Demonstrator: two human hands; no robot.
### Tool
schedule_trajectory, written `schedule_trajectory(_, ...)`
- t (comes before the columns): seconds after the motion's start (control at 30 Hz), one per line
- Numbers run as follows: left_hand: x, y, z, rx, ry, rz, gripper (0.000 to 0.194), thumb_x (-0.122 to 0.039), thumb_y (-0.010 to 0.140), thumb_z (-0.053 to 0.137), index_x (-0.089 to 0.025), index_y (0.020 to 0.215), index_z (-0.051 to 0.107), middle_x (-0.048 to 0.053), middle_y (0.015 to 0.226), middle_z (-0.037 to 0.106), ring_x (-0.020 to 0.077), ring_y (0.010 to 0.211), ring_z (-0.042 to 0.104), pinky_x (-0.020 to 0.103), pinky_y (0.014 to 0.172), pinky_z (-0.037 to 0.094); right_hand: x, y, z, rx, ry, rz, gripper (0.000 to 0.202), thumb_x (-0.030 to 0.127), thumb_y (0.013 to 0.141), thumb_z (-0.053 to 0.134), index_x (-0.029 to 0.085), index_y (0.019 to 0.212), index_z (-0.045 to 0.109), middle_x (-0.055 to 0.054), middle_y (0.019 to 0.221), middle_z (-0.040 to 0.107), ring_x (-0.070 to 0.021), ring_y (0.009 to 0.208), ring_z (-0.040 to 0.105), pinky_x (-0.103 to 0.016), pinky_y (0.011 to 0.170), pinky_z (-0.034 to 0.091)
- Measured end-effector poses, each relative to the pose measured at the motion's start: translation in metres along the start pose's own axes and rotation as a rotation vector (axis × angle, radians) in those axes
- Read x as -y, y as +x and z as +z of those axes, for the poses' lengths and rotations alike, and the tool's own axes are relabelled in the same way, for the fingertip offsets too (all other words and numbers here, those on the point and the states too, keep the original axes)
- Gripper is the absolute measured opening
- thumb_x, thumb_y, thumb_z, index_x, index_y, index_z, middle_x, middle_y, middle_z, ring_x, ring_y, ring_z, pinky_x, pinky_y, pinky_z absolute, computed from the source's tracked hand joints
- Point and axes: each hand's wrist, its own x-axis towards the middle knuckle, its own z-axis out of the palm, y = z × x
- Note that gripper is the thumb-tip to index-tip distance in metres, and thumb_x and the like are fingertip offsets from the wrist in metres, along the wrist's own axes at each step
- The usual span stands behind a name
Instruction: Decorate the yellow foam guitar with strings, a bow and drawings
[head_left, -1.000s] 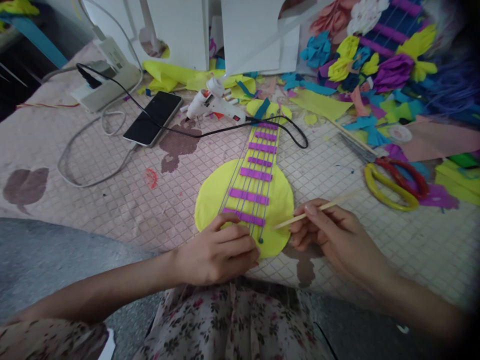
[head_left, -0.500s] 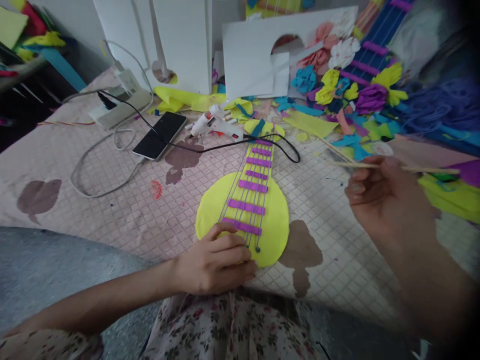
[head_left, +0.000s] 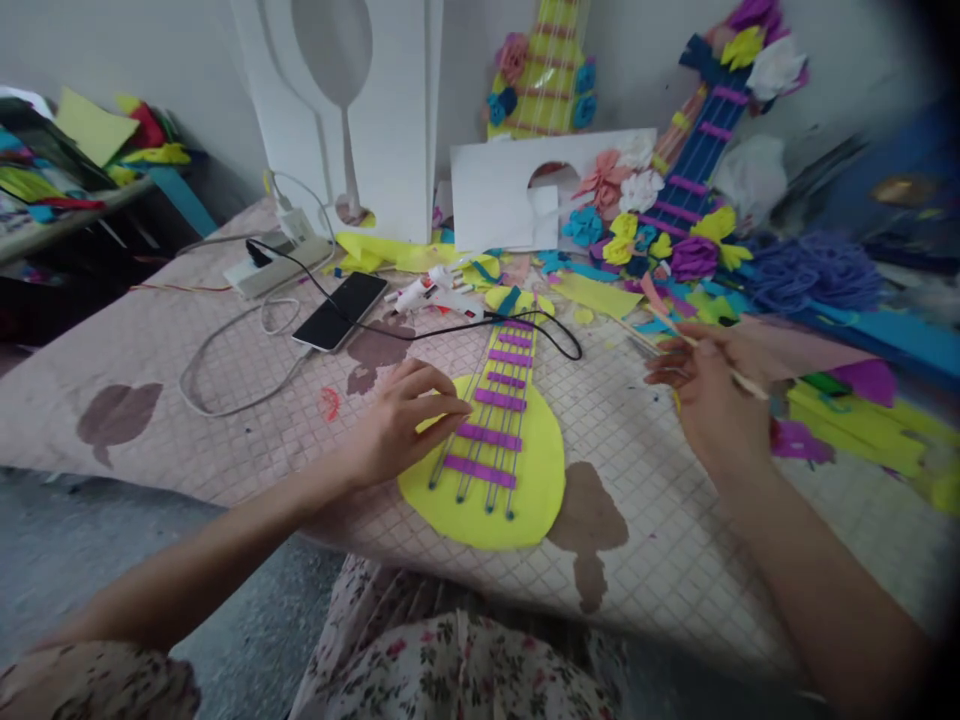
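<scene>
A yellow paper guitar (head_left: 536, 440) lies on the patterned tablecloth, with purple strips across it and thin strings running along its length. My left hand (head_left: 409, 415) is over the guitar's left edge, thumb and fingers brought together near the strings; whether anything is between the fingertips is too small to tell. To the right of the guitar, my right hand (head_left: 712, 390) is closed on a thin wooden stick (head_left: 748, 385), raised over the cloth. Blue dots mark the lower ends of the strings.
A white glue gun (head_left: 435, 295) with a black cable lies behind the guitar, beside a phone (head_left: 341, 312). Farther back are a power strip (head_left: 259, 272), white cut-out boards (head_left: 487, 200) and a blue decorated guitar (head_left: 694, 165). Paper scraps and purple yarn (head_left: 814, 272) are at right.
My left hand has lifted and moved up and left, uncovering the guitar's lower string ends. My right hand has shifted left with the stick, which is now tilted. The view takes in more of the background.
</scene>
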Motion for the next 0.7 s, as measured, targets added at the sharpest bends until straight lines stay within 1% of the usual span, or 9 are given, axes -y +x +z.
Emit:
schedule_trajectory(0.07,0.006,0.012,0.006,0.035,-0.029,0.02,0.012,-0.018,0.09,0.056,-0.019,0.092,0.068,0.004,0.086,0.064,0.0152,0.084,0.055,0.033,0.078,0.044,-0.002,-0.006,0.0,0.057,-0.133,-0.036,0.014,0.031,0.087,0.055,0.023,0.096,0.062,-0.001,0.072,0.059,-0.0141,0.058,0.057,-0.031,0.058,0.046)
schedule_trajectory(0.13,0.01,0.025,0.012,0.052,-0.075,0.04,0.014,-0.02,0.091,0.055,-0.017,0.089,0.069,0.005,0.084,0.065,0.0152,0.083,0.056,0.032,0.078,0.045,-0.002,-0.016,0.005,0.146,-0.342,-0.107,0.014,0.032,0.089,0.052,0.023,0.095,0.062,0.0,0.067,0.058,-0.0134,0.055,0.054,-0.03,0.057,0.045)
schedule_trajectory(0.2,0.014,0.037,0.017,0.06,-0.129,0.052,0.016,-0.021,0.091,0.054,-0.015,0.088,0.068,0.005,0.083,0.065,0.0149,0.082,0.058,0.03,0.077,0.046,0.0,-0.029,0.014,0.278,-0.554,-0.23,0.011,0.029,0.087,0.056,0.022,0.091,0.062,0.0,0.071,0.06,-0.0141,0.06,0.056,-0.03,0.06,0.046)
schedule_trajectory(0.27,0.018,0.044,0.021,0.061,-0.171,0.051,0.017,-0.021,0.092,0.053,-0.015,0.088,0.068,0.006,0.084,0.066,0.0146,0.081,0.059,0.029,0.076,0.048,0.002,-0.044,0.026,0.451,-0.646,-0.381,0.008,0.026,0.086,0.057,0.022,0.089,0.064,-0.003,0.081,0.063,-0.0171,0.072,0.06,-0.032,0.066,0.049)
schedule_trajectory(0.33,0.02,0.047,0.023,0.043,-0.195,0.046,0.017,-0.022,0.091,0.053,-0.015,0.088,0.069,0.006,0.083,0.066,0.0147,0.081,0.06,0.029,0.075,0.048,0.004,-0.059,0.037,0.626,-0.678,-0.448,0.01,0.025,0.088,0.056,0.023,0.09,0.065,-0.006,0.086,0.063,-0.0182,0.076,0.061,-0.032,0.066,0.05)
schedule_trajectory(0.4,0.021,0.045,0.023,0.005,-0.21,0.042,0.018,-0.023,0.091,0.053,-0.015,0.087,0.069,0.006,0.081,0.067,0.0147,0.08,0.06,0.029,0.074,0.049,0.004,-0.071,0.046,0.734,-0.714,-0.468,0.011,0.027,0.089,0.055,0.023,0.091,0.065,-0.007,0.086,0.062,-0.0184,0.078,0.061,-0.031,0.067,0.051)
schedule_trajectory(0.47,0.021,0.041,0.022,-0.031,-0.221,0.038,0.018,-0.023,0.091,0.053,-0.015,0.086,0.069,0.006,0.08,0.067,0.0146,0.079,0.06,0.029,0.074,0.049,0.003,-0.079,0.051,0.784,-0.768,-0.475,0.011,0.028,0.089,0.055,0.022,0.09,0.064,-0.007,0.085,0.06,-0.0185,0.078,0.06,-0.031,0.068,0.051)
schedule_trajectory(0.53,0.022,0.036,0.021,-0.048,-0.218,0.031,0.017,-0.021,0.091,0.054,-0.015,0.085,0.069,0.006,0.081,0.067,0.0146,0.079,0.06,0.029,0.075,0.049,0.001,-0.083,0.055,0.805,-0.827,-0.483,0.012,0.028,0.09,0.054,0.021,0.089,0.064,-0.007,0.084,0.059,-0.0185,0.077,0.06,-0.031,0.069,0.051)
schedule_trajectory(0.7,0.025,0.028,0.021,-0.034,-0.213,0.016,0.014,-0.019,0.089,0.055,-0.015,0.085,0.068,0.006,0.082,0.067,0.0151,0.08,0.06,0.03,0.076,0.049,-0.004,-0.085,0.059,0.82,-0.928,-0.529,0.019,0.026,0.094,0.046,0.021,0.087,0.062,-0.006,0.082,0.058,-0.0171,0.074,0.058,-0.029,0.065,0.048)
